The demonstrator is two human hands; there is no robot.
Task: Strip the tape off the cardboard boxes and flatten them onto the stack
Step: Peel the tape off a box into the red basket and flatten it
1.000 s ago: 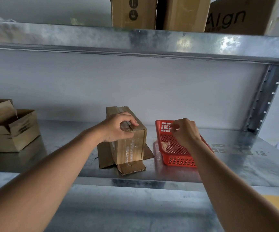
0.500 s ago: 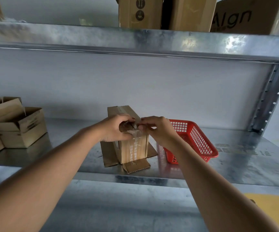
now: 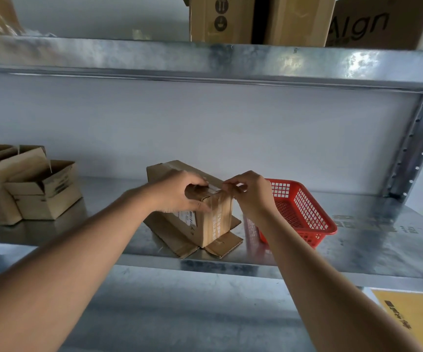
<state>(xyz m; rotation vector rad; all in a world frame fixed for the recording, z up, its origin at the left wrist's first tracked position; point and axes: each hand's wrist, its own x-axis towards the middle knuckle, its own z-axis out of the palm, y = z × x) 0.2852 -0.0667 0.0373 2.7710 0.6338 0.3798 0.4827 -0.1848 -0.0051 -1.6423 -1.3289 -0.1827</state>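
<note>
The cardboard box (image 3: pixel 213 219) stands on the metal shelf (image 3: pixel 357 250), near its front edge, with its bottom flaps splayed flat around it. The left hand (image 3: pixel 177 193) is clamped over the box's top near corner, fingers curled across the top and thumb down on the side that carries a white label. The right hand (image 3: pixel 249 193) sits at the box's 3 o'clock, its fingertips pinched together at the top edge where the clear tape (image 3: pixel 219 214) runs down the near face; it seems to have hold of the tape's end, though the pinch is too small to be sure.

A red basket (image 3: pixel 304 212) lies just beside the box at 3 o'clock, behind the right wrist. Well apart at 9 o'clock, open boxes (image 3: pixel 40 191) sit grouped together. More cartons (image 3: pixel 256 19) stand on the shelf above, at 12 o'clock.
</note>
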